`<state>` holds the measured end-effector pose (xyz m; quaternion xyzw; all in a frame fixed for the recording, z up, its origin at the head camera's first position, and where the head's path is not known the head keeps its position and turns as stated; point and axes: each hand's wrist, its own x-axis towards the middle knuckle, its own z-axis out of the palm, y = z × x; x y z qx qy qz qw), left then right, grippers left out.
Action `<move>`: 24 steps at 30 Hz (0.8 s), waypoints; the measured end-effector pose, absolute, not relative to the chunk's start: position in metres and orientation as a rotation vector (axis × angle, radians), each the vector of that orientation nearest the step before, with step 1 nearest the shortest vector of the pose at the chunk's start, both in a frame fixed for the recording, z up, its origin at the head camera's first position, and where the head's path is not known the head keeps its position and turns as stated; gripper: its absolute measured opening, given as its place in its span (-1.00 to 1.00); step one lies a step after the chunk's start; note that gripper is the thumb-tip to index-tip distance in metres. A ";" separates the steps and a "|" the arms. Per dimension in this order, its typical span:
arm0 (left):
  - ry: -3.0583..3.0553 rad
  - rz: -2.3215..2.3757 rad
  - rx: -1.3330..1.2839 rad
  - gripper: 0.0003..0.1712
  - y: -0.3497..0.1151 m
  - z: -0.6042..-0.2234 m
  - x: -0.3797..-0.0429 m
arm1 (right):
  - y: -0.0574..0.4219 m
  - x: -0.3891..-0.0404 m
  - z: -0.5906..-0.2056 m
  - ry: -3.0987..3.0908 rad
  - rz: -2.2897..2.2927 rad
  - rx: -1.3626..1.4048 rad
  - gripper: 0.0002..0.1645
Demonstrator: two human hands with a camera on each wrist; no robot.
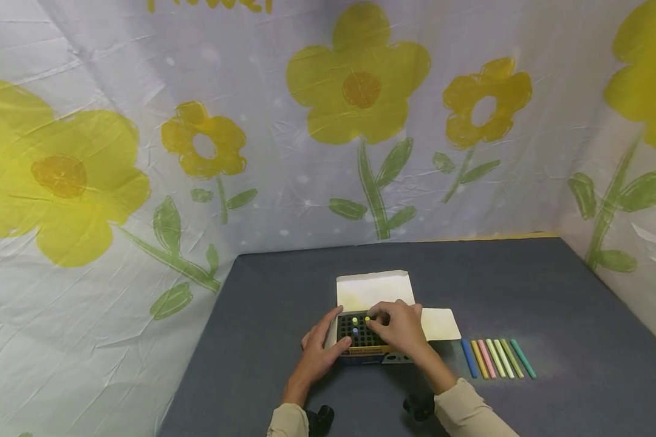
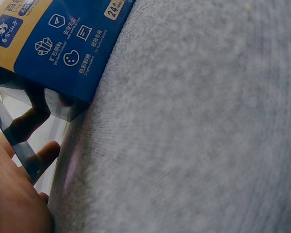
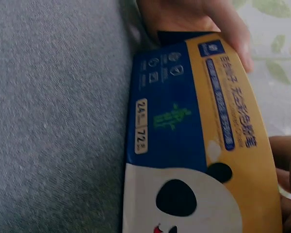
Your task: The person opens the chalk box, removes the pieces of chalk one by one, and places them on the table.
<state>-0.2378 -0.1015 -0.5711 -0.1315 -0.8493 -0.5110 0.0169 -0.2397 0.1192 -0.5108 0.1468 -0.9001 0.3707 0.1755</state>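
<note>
An open chalk box (image 1: 361, 360), blue and yellow with a panda print, stands on the table with its lid (image 1: 374, 290) folded back. Inside is a dark insert (image 1: 365, 341) full of round holes. A yellow chalk stick (image 1: 355, 321) and a blue one (image 1: 355, 332) poke up from holes on its left. My left hand (image 1: 316, 353) grips the box's left end, thumb at the front corner; in the left wrist view its fingers (image 2: 48, 153) lie beside that end. My right hand (image 1: 403, 328), over the insert, pinches another yellow chalk stick (image 1: 367, 318) at a hole.
Right of the box, several chalk sticks lie in a row on the dark grey table (image 1: 568, 340): blue (image 1: 469, 358), orange, pink, yellowish, green and teal (image 1: 523, 358). A white side flap (image 1: 440, 324) sticks out rightward. A flower-printed curtain (image 1: 284, 182) hangs behind the table.
</note>
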 end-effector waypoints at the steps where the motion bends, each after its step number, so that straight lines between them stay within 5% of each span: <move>1: -2.640 -1.589 -0.404 -0.23 -0.101 -0.571 -0.238 | 0.118 -0.240 -0.512 -2.553 1.035 0.402 -0.85; 24: -2.634 -1.585 -0.409 -0.23 -0.101 -0.573 -0.238 | 0.112 -0.235 -0.512 -2.591 0.978 0.315 -0.84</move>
